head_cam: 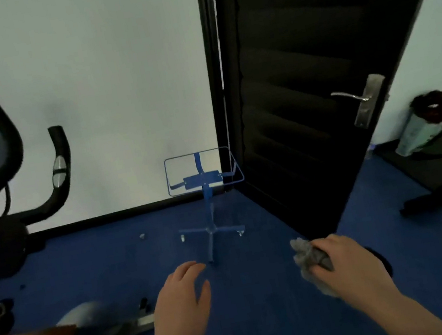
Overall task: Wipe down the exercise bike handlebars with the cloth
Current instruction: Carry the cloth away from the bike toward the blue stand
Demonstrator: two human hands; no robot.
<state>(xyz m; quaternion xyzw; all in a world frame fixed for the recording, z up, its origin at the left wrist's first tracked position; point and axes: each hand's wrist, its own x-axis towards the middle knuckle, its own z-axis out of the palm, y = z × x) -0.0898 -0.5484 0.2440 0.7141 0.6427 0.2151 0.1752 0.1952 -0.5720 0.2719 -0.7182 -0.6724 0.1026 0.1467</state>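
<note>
Your right hand (348, 260) gripped bunched cloth (309, 258), lower right of frame. Left hand (183, 298) empty, fingers loosely spread. Handlebars (61, 166) stood upright, far upper left; left hand nearer.

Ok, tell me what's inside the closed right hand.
The right hand is closed around a crumpled grey cloth; one bunch sticks out past the fingers and more hangs below. The part inside the fist is covered, so anything else there cannot be seen.

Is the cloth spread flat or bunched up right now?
Bunched up. The grey cloth is crumpled into a wad inside the closed right hand, with folds sticking out past the fingers. The left hand is open and holds nothing.
</note>
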